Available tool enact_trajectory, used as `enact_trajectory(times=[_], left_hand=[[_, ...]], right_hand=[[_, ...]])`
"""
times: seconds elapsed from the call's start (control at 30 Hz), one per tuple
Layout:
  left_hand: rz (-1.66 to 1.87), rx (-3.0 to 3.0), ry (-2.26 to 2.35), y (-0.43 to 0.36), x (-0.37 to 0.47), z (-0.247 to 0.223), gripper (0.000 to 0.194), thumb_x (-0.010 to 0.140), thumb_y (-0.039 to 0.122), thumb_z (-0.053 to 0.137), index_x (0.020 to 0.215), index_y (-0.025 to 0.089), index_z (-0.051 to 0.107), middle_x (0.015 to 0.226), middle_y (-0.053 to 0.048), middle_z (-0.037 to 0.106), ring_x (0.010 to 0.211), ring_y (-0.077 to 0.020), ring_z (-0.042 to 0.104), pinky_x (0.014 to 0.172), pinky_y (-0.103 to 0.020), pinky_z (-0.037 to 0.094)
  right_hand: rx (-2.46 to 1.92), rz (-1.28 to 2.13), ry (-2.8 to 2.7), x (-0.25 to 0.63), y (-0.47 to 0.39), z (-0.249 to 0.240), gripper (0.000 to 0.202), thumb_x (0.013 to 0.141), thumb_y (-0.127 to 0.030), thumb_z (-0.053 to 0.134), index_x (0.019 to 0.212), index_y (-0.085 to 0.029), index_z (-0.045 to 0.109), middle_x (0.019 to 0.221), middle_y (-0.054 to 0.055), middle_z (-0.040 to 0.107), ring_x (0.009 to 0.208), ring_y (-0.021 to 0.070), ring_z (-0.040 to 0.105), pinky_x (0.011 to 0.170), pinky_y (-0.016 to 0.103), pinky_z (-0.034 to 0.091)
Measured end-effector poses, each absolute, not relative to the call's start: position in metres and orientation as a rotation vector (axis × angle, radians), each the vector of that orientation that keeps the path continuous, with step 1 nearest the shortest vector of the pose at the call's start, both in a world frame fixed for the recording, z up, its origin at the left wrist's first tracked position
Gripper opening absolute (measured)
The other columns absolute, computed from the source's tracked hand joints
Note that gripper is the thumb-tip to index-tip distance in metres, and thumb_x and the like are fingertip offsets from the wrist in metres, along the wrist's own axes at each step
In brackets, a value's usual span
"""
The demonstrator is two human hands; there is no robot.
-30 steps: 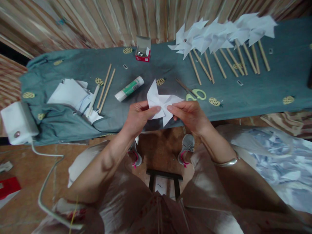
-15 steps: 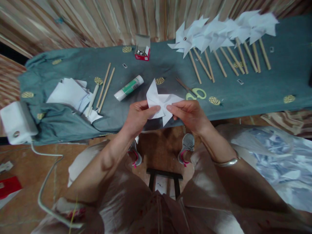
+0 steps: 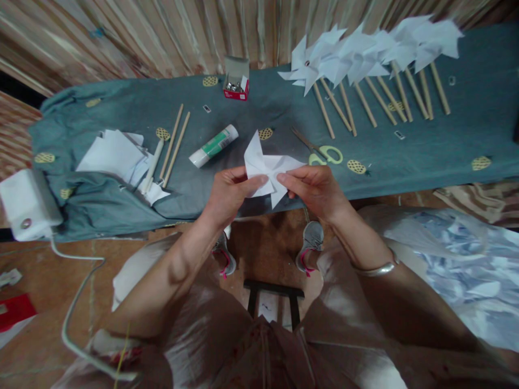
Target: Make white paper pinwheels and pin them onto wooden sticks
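Observation:
A white paper pinwheel (image 3: pixel 270 168) with folded blades is held over the table's front edge. My left hand (image 3: pixel 235 192) pinches its left side, thumb on top near the centre. On the other side my right hand (image 3: pixel 314 189) grips the paper between thumb and fingers. Both thumbs lie close to the pinwheel's middle. Just behind my right hand are green-handled scissors (image 3: pixel 326 155), lying open. A glue stick (image 3: pixel 214 146) with a green label rests behind my left hand.
Several finished pinwheels (image 3: pixel 357 54) on sticks lie at the back right. A red box of metal pins (image 3: pixel 235 89) stands at the back. Two loose sticks (image 3: pixel 177 146) and paper sheets (image 3: pixel 117 156) are on the left, near a white device (image 3: pixel 30 205). A bag (image 3: pixel 458 259) sits right.

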State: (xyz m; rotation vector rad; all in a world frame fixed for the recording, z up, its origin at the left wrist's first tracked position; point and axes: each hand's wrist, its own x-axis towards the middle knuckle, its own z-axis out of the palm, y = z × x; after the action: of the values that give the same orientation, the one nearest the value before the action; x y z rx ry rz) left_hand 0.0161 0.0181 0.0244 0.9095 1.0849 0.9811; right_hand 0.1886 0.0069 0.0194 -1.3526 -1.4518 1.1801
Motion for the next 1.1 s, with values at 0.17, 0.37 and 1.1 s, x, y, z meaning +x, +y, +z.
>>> enact_trajectory(times=[0.17, 0.37, 1.1], left_hand=[[0.975, 0.891, 1.103, 0.019, 0.017, 0.024, 0.027, 0.056, 0.030, 0.087, 0.078, 0.018, 0.077, 0.081, -0.005, 0.076, 0.079, -0.0211, 0.068, 0.073, -0.033, 0.053], [0.986, 0.917, 1.085, 0.018, 0.016, 0.024, 0.024, 0.060, 0.031, 0.084, 0.079, 0.018, 0.077, 0.081, -0.005, 0.076, 0.077, -0.0195, 0.068, 0.073, -0.032, 0.053], [0.975, 0.875, 1.113, 0.017, 0.023, 0.023, 0.016, 0.061, 0.030, 0.080, 0.073, 0.021, 0.077, 0.074, -0.002, 0.075, 0.068, -0.0164, 0.064, 0.068, -0.030, 0.050]], right_hand=[[-1.376, 1.172, -1.442, 0.188, 0.007, 0.022, 0.040, 0.078, -0.047, 0.066, 0.052, -0.017, 0.060, 0.048, -0.004, 0.046, 0.050, 0.0087, 0.042, 0.048, 0.024, 0.028], [-1.368, 1.166, -1.438, 0.188, 0.007, 0.020, 0.037, 0.078, -0.045, 0.066, 0.054, -0.017, 0.063, 0.049, -0.004, 0.048, 0.051, 0.0089, 0.043, 0.048, 0.024, 0.030], [-1.284, 1.465, -1.062, 0.174, 0.008, 0.023, 0.032, 0.060, -0.044, 0.079, 0.056, -0.018, 0.062, 0.059, -0.001, 0.062, 0.057, 0.0115, 0.052, 0.053, 0.025, 0.040]])
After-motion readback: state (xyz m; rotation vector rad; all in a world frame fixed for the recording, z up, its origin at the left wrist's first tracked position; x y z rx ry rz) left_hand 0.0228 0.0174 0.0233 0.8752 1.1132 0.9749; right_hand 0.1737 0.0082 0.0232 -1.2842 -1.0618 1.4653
